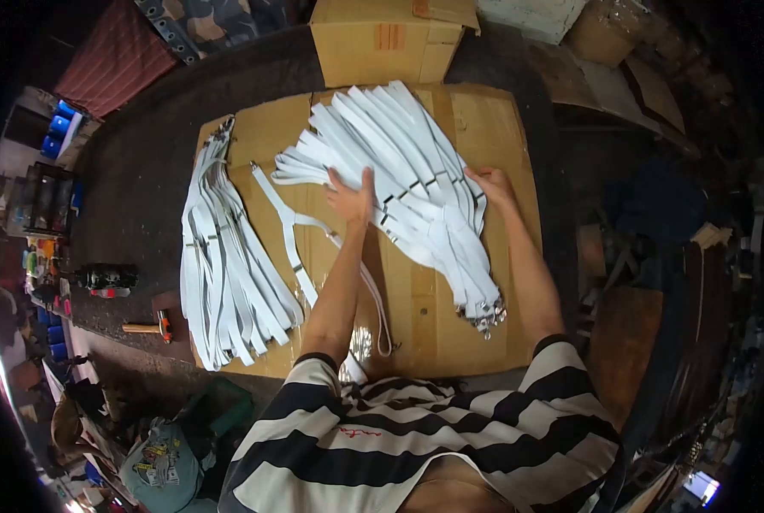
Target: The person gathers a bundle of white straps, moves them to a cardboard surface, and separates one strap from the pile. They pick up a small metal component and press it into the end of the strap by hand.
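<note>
A large bundle of white suspenders (433, 201) lies fanned out on a cardboard sheet, with dark adjuster buckles across its middle and metal clips gathered at the near right end. My left hand (350, 198) grips the left side of this bundle, thumb on top of the straps. At the opposite edge, my right hand (493, 185) has its fingers closed on the outer straps. Left of my left forearm lies a single Y-shaped pair of suspenders (289, 218), partly hidden by that arm. A second bundle of white suspenders (219, 256) rests farther left, clips at its far end.
The cardboard sheet (437, 346) covers the middle of the dark table. A closed cardboard box (386, 56) stands at the far edge. A hammer (151, 327) and a black object (108, 278) lie on the left. A green bag (159, 466) is at the lower left.
</note>
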### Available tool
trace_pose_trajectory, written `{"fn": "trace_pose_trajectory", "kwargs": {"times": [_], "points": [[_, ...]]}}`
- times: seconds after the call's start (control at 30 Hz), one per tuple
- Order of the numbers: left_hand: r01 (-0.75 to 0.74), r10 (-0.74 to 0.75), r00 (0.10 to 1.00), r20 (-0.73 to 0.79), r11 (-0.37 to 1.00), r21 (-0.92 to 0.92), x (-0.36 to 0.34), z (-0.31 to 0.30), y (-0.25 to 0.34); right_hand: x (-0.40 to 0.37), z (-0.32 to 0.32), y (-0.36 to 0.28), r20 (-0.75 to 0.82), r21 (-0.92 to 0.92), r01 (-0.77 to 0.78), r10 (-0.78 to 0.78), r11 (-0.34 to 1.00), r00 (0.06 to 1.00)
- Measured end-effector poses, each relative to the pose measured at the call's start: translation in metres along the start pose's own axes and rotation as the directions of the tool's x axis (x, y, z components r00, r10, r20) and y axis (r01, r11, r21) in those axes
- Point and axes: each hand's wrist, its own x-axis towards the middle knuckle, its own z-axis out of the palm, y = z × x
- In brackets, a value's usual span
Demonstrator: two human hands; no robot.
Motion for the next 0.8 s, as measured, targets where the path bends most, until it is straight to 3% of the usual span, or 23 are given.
{"fn": "trace_pose_trajectory", "kwargs": {"times": [0.03, 0.1, 0.2, 0.3, 0.33, 0.37, 0.43, 0.47, 0.53, 0.63, 0.67, 0.8], "points": [[-0.012, 0.012, 1.0, -0.016, 1.0, -0.002, -0.002, 0.005, 0.002, 0.006, 0.01, -0.01, -0.174, 0.002, -0.002, 0.003, 1.0, 0.985], [-0.064, 0.061, 0.998, 0.022, 0.981, 0.182, -0.007, 0.014, 0.005, 0.021, 0.019, -0.03, -0.248, 0.074, 0.077, -0.056, 0.994, 0.967], [-0.077, 0.078, 0.997, 0.004, 0.98, 0.181, -0.008, 0.025, 0.006, 0.069, 0.03, -0.047, -0.068, 0.109, 0.218, -0.212, 0.97, 0.975], [-0.114, 0.121, 0.992, -0.033, 0.979, 0.169, -0.006, 0.034, 0.006, 0.093, 0.047, -0.073, -0.086, 0.125, 0.364, -0.356, 0.923, 0.931], [-0.131, 0.136, 0.991, -0.02, 0.98, 0.151, -0.005, 0.035, 0.007, 0.078, 0.028, -0.096, 0.126, 0.175, 0.307, -0.331, 0.935, 0.935], [-0.147, 0.149, 0.989, -0.002, 0.98, 0.133, -0.004, 0.037, 0.007, 0.08, 0.036, -0.098, 0.191, 0.235, 0.279, -0.326, 0.931, 0.926], [-0.182, 0.185, 0.983, -0.006, 0.974, 0.132, -0.003, 0.041, 0.007, 0.092, 0.073, -0.084, 0.021, 0.005, 0.38, -0.38, 0.925, 0.925], [-0.213, 0.213, 0.977, 0.019, 0.97, 0.115, -0.004, 0.042, 0.011, 0.096, 0.075, -0.079, 0.02, 0.008, 0.384, -0.384, 0.923, 0.923], [-0.262, 0.255, 0.965, 0.069, 0.957, 0.127, -0.002, 0.049, 0.02, 0.101, 0.071, -0.071, 0.268, 0.279, 0.342, -0.415, 0.897, 0.869], [-0.299, 0.289, 0.95, 0.121, 0.951, 0.077, -0.004, 0.065, 0.03, 0.085, 0.048, -0.072, 0.332, 0.311, 0.201, -0.304, 0.929, 0.893], [-0.35, 0.349, 0.93, 0.114, 0.937, -0.008, -0.002, 0.075, 0.024, 0.074, 0.037, -0.074, 0.312, 0.359, 0.248, -0.366, 0.9, 0.877], [-0.43, 0.422, 0.878, 0.226, 0.903, -0.015, -0.017, 0.089, 0.04, 0.057, 0.019, -0.033, 0.189, 0.436, 0.238, -0.347, 0.868, 0.919]]}}
